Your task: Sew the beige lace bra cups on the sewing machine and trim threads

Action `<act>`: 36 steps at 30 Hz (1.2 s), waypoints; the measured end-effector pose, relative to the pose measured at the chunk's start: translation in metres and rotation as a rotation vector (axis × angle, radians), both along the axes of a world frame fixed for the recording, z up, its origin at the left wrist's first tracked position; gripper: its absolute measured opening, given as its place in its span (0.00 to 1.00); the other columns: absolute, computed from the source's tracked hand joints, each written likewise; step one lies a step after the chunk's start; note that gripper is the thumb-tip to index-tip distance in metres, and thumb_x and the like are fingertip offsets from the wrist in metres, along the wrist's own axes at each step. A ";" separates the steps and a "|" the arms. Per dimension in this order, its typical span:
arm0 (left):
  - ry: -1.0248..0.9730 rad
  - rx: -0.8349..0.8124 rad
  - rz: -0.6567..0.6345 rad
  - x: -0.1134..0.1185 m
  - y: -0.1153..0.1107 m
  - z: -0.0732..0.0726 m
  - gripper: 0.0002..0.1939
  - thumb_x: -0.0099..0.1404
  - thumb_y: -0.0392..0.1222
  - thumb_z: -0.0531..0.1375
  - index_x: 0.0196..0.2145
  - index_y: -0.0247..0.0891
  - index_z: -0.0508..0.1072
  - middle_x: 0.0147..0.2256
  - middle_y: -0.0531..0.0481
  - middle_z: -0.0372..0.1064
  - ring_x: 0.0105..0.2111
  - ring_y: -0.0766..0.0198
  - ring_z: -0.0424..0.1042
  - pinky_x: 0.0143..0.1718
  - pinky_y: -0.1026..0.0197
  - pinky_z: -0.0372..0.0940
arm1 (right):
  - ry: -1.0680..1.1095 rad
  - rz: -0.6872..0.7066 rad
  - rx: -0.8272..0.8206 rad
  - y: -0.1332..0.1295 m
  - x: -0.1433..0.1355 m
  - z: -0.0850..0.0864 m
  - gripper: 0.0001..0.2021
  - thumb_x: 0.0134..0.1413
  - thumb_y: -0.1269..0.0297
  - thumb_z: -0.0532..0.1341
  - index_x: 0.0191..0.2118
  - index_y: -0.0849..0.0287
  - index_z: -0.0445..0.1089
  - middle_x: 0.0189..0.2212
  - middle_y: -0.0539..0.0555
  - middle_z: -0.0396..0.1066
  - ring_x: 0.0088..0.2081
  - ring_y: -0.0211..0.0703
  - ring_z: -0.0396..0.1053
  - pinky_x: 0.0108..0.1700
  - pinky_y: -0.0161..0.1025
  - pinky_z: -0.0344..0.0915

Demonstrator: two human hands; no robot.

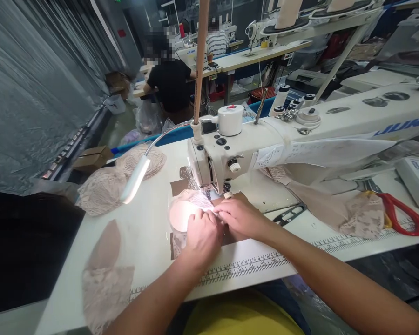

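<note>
A beige lace bra cup (182, 215) lies under the needle area of the white sewing machine (244, 144). My left hand (205, 232) rests on the cup's near right side, its fingers curled and pressing the fabric. Close beside it, my right hand (239, 216) pinches the fabric's edge just in front of the presser foot. The fingertips of both hands nearly meet. Bright light from the lamp (135, 179) falls on the cup, and the needle itself is hard to make out.
Lace cups (103, 190) are piled at the table's far left, with cut lace pieces (108, 284) nearer. Rightward lie thread snips (289, 214), beige lace fabric (363, 216) and red-handled scissors (401, 214). A ruler tape (251, 266) runs along the front edge. A person (169, 79) sits beyond.
</note>
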State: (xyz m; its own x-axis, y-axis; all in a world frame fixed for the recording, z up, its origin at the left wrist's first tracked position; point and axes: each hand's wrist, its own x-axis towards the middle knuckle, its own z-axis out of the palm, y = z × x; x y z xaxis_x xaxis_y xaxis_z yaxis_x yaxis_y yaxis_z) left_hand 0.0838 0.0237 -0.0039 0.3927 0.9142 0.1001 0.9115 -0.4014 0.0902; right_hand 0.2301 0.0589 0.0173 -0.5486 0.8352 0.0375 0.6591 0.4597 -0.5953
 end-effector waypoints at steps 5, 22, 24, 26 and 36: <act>-0.168 -0.207 -0.084 -0.025 0.001 0.027 0.15 0.67 0.40 0.50 0.27 0.34 0.72 0.25 0.44 0.67 0.28 0.57 0.67 0.29 0.58 0.62 | -0.248 0.093 0.202 -0.006 -0.008 -0.019 0.11 0.53 0.76 0.55 0.38 0.61 0.73 0.34 0.55 0.69 0.35 0.41 0.65 0.33 0.36 0.57; -0.425 -0.111 -0.131 -0.048 0.038 -0.012 0.17 0.67 0.41 0.52 0.49 0.39 0.74 0.49 0.39 0.71 0.38 0.50 0.70 0.39 0.47 0.64 | -0.352 -0.032 0.328 0.002 -0.016 -0.029 0.16 0.55 0.77 0.52 0.44 0.60 0.72 0.34 0.58 0.73 0.39 0.48 0.66 0.36 0.41 0.60; -0.422 -0.091 -0.141 -0.048 0.043 -0.013 0.16 0.68 0.41 0.51 0.49 0.39 0.74 0.44 0.39 0.73 0.37 0.51 0.70 0.38 0.48 0.64 | -0.336 -0.041 0.333 0.004 -0.016 -0.030 0.16 0.56 0.78 0.50 0.41 0.58 0.73 0.32 0.57 0.72 0.39 0.48 0.66 0.37 0.41 0.60; -0.404 -0.053 -0.167 -0.049 0.047 -0.015 0.16 0.68 0.40 0.51 0.48 0.38 0.74 0.41 0.40 0.74 0.37 0.52 0.70 0.38 0.49 0.65 | -0.343 -0.054 0.325 0.004 -0.016 -0.028 0.16 0.56 0.78 0.51 0.40 0.58 0.73 0.31 0.57 0.72 0.39 0.48 0.66 0.37 0.40 0.60; -0.380 0.056 -0.336 -0.060 0.060 -0.021 0.15 0.68 0.36 0.51 0.51 0.36 0.71 0.43 0.40 0.74 0.40 0.56 0.69 0.40 0.52 0.68 | -0.361 -0.129 0.375 0.002 -0.023 -0.025 0.16 0.53 0.81 0.53 0.42 0.61 0.73 0.31 0.57 0.71 0.32 0.44 0.65 0.33 0.39 0.58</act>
